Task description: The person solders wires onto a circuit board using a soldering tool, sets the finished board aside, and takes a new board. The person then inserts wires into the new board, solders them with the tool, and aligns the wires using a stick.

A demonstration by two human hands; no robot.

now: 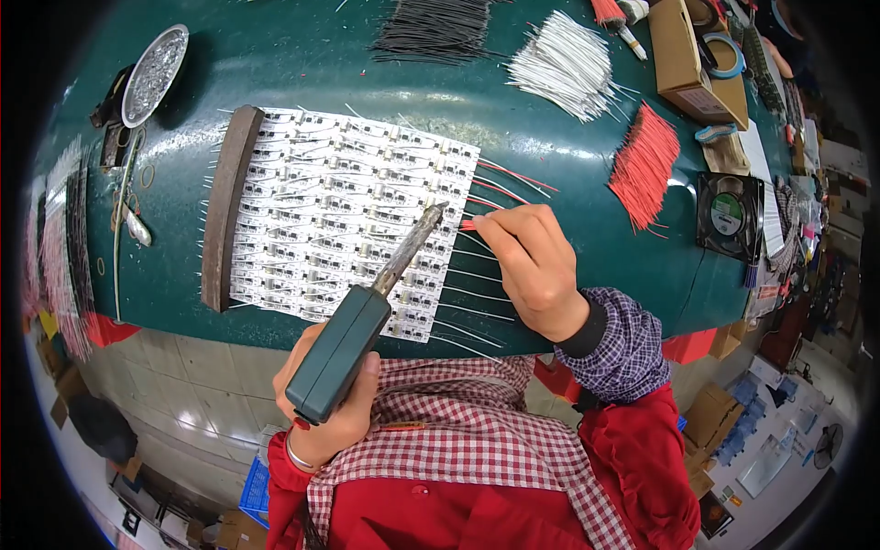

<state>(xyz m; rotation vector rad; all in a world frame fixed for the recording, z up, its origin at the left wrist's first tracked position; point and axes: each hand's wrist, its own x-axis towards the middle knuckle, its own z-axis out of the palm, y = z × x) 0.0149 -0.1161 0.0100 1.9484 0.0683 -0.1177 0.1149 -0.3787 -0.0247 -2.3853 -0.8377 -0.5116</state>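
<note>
My left hand (316, 403) is wrapped round the dark green handle of a soldering iron (337, 346). Its metal tip rests over or just above the right part of a white circuit board panel (321, 225); contact cannot be told. Beside that tip, my right hand (538, 275) pinches a short red wire (468, 225) at the panel's right edge. Red and white wires (506, 174) stick out from the upper rows there, and white wires (477, 293) from the lower ones. A dark brown bar (229, 211) lies across the panel's left edge.
Bundles of black wires (431, 32), white wires (561, 66) and red wires (644, 167) lie on the green table (587, 151). A silver bowl (156, 75) stands at the back left. On the right are a cardboard box (692, 64) and a black fan (729, 215).
</note>
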